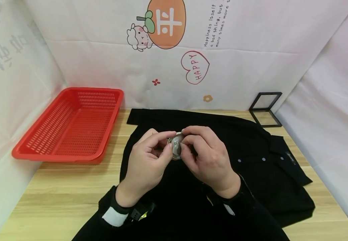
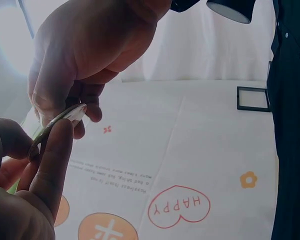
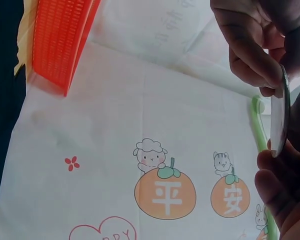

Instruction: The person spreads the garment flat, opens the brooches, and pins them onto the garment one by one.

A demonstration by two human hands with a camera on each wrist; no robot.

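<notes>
Over the black shirt, a small round silver disc (image 1: 177,142) with a raised mark at its centre is held up between both hands. My left hand (image 1: 146,159) pinches its left edge between thumb and fingers. On the opposite side, my right hand (image 1: 209,154) pinches the right edge with its fingertips. The wrist views show the disc (image 3: 280,120) nearly edge-on, thin and slightly domed; its exact kind is unclear. Beneath the hands, the black buttoned shirt (image 1: 261,180) lies spread on the table, partly covered by my arms.
A red plastic basket (image 1: 112,130) with perforated sides stands at the left of the wooden table (image 1: 56,197). At the back right is a black frame (image 1: 271,126), hinged or folded in two. White printed cloth (image 1: 101,63) hangs around the back and sides.
</notes>
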